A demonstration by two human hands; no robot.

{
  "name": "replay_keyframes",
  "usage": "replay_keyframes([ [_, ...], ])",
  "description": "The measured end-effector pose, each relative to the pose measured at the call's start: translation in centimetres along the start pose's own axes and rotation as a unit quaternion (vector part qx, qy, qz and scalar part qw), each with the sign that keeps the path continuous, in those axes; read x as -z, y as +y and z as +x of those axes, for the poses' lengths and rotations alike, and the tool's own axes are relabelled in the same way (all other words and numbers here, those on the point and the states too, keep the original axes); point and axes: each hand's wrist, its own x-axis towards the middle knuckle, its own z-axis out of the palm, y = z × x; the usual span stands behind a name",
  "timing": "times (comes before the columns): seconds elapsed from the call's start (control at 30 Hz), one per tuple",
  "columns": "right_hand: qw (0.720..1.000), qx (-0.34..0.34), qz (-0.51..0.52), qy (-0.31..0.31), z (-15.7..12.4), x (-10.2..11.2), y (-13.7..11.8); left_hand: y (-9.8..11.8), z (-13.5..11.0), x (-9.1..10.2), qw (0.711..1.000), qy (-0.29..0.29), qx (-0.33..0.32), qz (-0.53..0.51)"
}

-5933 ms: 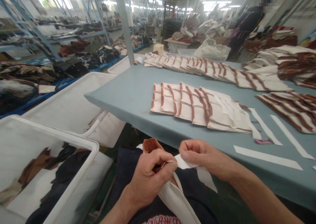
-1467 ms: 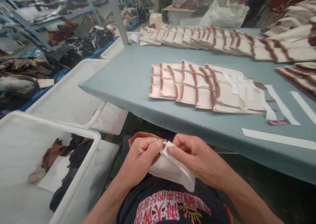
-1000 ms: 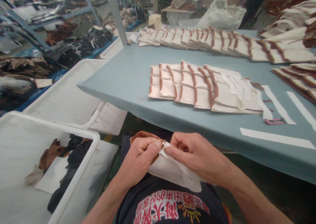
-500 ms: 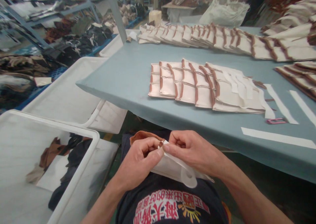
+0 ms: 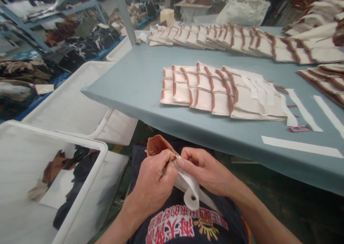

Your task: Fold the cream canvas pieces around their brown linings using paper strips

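Observation:
Over my lap, my left hand is closed on the edge of a brown-and-cream fabric piece, whose brown part stands up behind the fingers. My right hand pinches a white strip against that same edge, its fingertips meeting those of the left. The strip's loose end hangs down and curls into a loop. Part of the cream panel shows under the strip; the rest is hidden by my hands.
On the blue-green table lie overlapping cream panels with brown edging, loose white strips and a small pink-framed object. A longer row of panels lies behind. White bins stand at left, one holding scraps.
My left hand has rolled over, its back now turned more upward, and the fabric has tilted with its brown part higher. The strip's curled end has swung left.

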Motion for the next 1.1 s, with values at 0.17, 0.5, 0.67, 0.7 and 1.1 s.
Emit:
replay_keyframes([
  [0.17, 0.999, 0.018, 0.003, -0.033, 0.2, 0.5, 0.1, 0.2, -0.3, 0.0, 1.0, 0.001, 0.0, -0.005],
  [0.5, 0.979, 0.126, -0.154, 0.046, 1.2, -1.0, 2.4, -0.2, -0.6, -1.5, 0.999, 0.044, 0.018, -0.007],
  [0.67, 0.947, 0.205, -0.218, 0.114, 1.0, -1.0, 1.9, 0.3, -0.1, 0.3, 0.999, -0.006, -0.001, -0.035],
  [0.7, 0.942, 0.211, -0.228, 0.13, 0.9, -0.7, 1.8, 0.5, 0.0, 0.9, 0.999, -0.022, -0.007, -0.039],
  [1.1, 0.903, 0.362, -0.226, 0.052, -0.4, 2.3, -4.6, 4.4, 0.1, 5.5, 0.985, -0.117, -0.126, 0.026],
])
